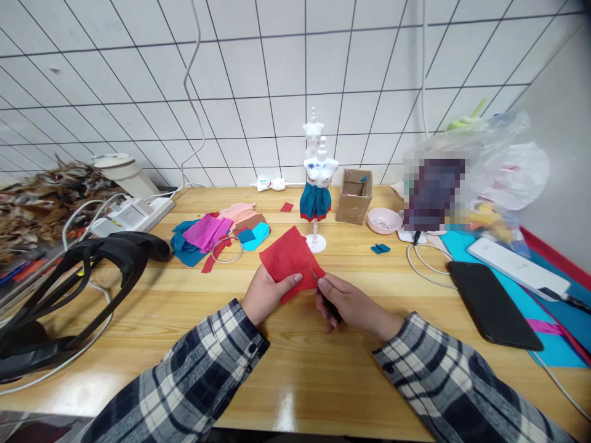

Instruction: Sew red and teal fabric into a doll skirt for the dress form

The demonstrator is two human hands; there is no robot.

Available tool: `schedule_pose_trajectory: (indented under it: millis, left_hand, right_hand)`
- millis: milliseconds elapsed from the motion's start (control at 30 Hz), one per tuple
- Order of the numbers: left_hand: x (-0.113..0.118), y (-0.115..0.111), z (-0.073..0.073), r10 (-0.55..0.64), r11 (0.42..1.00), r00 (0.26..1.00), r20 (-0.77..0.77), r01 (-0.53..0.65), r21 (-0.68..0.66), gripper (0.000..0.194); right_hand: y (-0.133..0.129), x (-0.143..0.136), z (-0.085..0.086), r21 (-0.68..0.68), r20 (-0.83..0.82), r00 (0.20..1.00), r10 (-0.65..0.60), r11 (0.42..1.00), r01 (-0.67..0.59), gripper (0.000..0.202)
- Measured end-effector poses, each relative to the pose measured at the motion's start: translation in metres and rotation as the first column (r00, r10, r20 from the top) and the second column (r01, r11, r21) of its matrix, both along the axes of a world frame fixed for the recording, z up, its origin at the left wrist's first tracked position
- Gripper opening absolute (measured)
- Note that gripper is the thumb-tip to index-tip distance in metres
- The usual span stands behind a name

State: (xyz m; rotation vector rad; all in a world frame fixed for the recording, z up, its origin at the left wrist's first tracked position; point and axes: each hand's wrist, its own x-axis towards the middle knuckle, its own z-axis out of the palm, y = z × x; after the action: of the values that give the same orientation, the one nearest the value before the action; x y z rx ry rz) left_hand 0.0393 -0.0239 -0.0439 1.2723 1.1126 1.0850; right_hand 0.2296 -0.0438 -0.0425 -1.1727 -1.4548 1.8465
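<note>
My left hand [270,292] grips a square piece of red fabric [289,255] by its lower left part, thumb on top. My right hand [339,298] is closed around a pair of small scissors [332,309] with dark handles. Their thin metal blade points up and left against the fabric's right edge. Just beyond the fabric stands a small white dress form [322,169] on a round base. It wears a teal skirt [316,202] with a red hem. A second white form [313,130] is partly hidden behind it.
Fabric scraps [207,234] and a ring [227,250] lie at the left. A cardboard box [354,197], a pink bowl [385,220] of small beads and a teal scrap [380,248] are right of the form. A black phone [494,304] and a black headset [92,295] flank the table.
</note>
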Motion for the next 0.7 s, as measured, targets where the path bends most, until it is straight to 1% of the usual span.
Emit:
schedule_pose_trajectory:
  millis: [367, 500, 700]
  left_hand:
    - [0.0, 0.0013, 0.0006, -0.019, 0.999, 0.999, -0.045, 0.021, 0.05, 0.043]
    - [-0.0002, 0.0009, 0.0011, 0.008, 0.997, 0.997, -0.077, -0.002, 0.078, 0.043]
    - [0.0007, -0.0012, 0.0021, -0.025, 0.993, 0.992, -0.126, 0.039, 0.112, 0.046]
  right_hand:
    - [0.0, -0.0004, -0.0051, 0.011, -0.043, 0.999, 0.013, 1.0, -0.012, 0.053]
    - [0.0002, -0.0004, -0.0043, -0.007, -0.047, 0.999, 0.012, 1.0, -0.012, 0.053]
    - [-0.0004, 0.0004, -0.0048, 0.011, -0.056, 0.998, -0.001, 1.0, 0.002, 0.054]
